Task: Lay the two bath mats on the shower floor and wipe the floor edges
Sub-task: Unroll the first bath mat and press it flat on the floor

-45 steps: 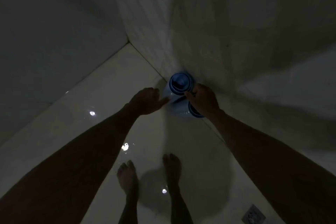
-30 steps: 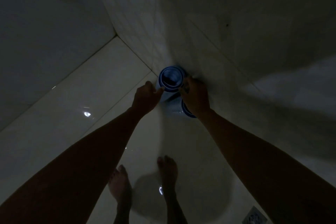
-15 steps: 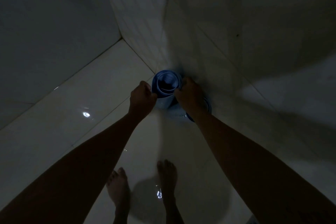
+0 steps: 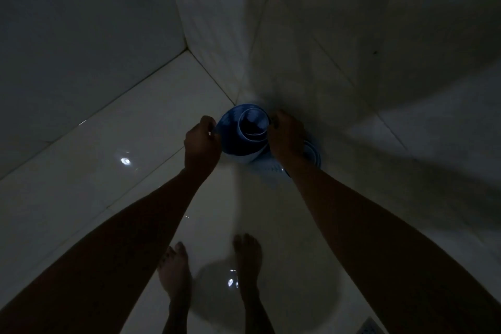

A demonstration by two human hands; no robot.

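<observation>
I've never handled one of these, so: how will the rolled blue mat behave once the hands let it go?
The rolled blue mat looks thin and flexible: it holds a loose coil between the left hand and right hand, so it will probably spring open or flop. Stood on end on the glossy floor, it may tip or slide easily. It seems light.

Very dim, grainy; small glare spots on wet floor (image 4: 81, 171); wide-angle bending at edges.
</observation>
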